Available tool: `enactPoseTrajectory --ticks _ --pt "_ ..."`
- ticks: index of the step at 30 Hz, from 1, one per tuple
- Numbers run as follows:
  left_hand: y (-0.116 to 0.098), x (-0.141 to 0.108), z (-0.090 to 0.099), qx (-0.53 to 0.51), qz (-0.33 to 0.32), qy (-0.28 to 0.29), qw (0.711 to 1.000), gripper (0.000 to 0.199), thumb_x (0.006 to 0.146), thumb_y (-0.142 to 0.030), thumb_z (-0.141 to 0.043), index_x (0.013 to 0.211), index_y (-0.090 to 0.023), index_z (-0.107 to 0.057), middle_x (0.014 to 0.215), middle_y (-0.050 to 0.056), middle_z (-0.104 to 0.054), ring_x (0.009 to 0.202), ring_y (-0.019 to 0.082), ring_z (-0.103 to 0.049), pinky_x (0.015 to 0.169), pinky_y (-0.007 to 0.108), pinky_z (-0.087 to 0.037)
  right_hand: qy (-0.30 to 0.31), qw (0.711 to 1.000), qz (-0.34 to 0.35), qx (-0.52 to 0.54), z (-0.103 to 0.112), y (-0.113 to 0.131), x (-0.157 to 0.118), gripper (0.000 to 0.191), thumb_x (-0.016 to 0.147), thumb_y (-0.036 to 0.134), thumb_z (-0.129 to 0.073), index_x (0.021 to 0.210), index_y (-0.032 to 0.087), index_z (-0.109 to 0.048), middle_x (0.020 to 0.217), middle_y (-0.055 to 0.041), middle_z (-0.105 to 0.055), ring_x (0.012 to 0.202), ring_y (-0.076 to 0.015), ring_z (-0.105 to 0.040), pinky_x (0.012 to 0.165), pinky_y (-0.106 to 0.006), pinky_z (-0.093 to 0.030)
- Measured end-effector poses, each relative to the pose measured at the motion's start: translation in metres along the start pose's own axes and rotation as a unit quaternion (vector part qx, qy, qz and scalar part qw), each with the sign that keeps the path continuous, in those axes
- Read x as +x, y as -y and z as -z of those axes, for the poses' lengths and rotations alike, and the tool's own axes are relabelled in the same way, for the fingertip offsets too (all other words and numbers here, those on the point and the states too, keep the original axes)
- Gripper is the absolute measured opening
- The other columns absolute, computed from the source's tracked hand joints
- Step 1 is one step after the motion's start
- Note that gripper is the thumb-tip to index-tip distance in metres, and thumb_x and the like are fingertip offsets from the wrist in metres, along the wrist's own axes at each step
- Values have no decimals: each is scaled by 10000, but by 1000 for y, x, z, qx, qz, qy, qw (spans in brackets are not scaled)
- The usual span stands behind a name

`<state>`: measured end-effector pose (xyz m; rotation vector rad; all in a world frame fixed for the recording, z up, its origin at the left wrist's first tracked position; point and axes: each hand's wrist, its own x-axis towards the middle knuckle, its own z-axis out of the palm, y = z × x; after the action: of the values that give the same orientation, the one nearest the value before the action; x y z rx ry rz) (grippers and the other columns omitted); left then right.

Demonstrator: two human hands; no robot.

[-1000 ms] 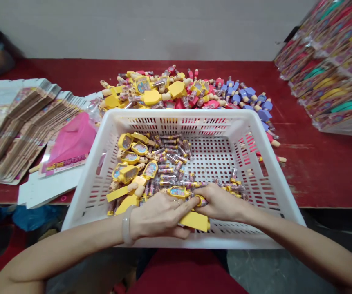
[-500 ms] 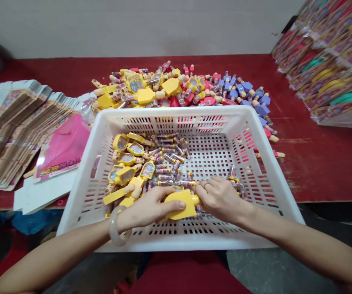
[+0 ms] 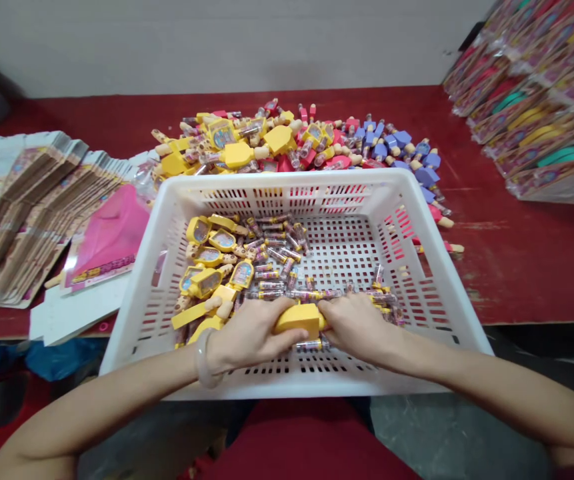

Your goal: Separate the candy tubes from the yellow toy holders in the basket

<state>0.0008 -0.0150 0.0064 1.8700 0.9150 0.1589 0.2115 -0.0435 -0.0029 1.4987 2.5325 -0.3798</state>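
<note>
My left hand (image 3: 257,335), with a pale bangle at its wrist, is closed around a yellow popsicle-shaped toy (image 3: 297,320), thumb along its near side. At the toy's right end, my right hand (image 3: 359,328) has its fingers pressed together on the narrow neck; whatever else lies inside them is hidden. Both hands are over the front part of a white plastic basket (image 3: 287,388). Beneath and behind them lie small clear tubes with yellow caps (image 3: 275,253). Yellow popsicle-shaped toys with clear windows (image 3: 207,283) fill the basket's left side.
Behind the basket, yellow, red and purple toys (image 3: 279,141) are heaped on the red table (image 3: 517,267). Folded printed cards (image 3: 27,207) and a pink packet (image 3: 111,230) lie at left. Packed toys (image 3: 541,120) are stacked at right.
The yellow toy has turned in my hands, from its broad flat face showing to its narrower edge. My left hand has shifted slightly right; the right hand stays at the toy's neck.
</note>
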Motion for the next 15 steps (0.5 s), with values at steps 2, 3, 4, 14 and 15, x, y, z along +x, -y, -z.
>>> enactPoseTrajectory --ticks 2,3,4,14,15 --pt "8 0 -6 185 -104 -52 976 384 910 -487 -481 1007 -128 -576 768 57 -638 659 165 -601 569 244 -434 48 998 -20 33 -3 0 3 112 764 222 -594 799 153 -674 708 -101 -675 608 -223 -599 516 -284 -269" --pt "13 1 -10 245 -144 -55 957 396 926 -475 -457 1055 -117 -564 782 70 -649 673 180 -617 580 256 -442 70 996 -20 54 -4 -1 6 111 760 228 -596 769 153 -677 692 -98 -669 607 -219 -599 511 -279 -270" --pt "20 3 -13 282 -172 -50 942 406 938 -469 -441 1088 -108 -552 796 79 -659 682 189 -628 584 263 -448 91 992 -16 81 -4 -5 9 117 764 233 -594 740 155 -677 669 -89 -659 599 -209 -594 505 -273 -272" --pt "8 50 114 49 58 -240 968 512 881 -587 -494 1027 -115 -628 799 64 -646 660 152 -575 577 264 -438 -27 985 -77 152 -7 -85 52 333 946 294 -506 1237 139 -547 1190 -149 -575 1013 -240 -568 814 -311 -434" --pt "1 57 138 10 54 -270 961 537 893 -588 -467 1054 -98 -616 806 76 -646 690 165 -581 606 286 -459 -15 989 -69 131 -16 -80 54 296 952 286 -495 1194 134 -576 1153 -147 -592 997 -237 -576 814 -306 -433"
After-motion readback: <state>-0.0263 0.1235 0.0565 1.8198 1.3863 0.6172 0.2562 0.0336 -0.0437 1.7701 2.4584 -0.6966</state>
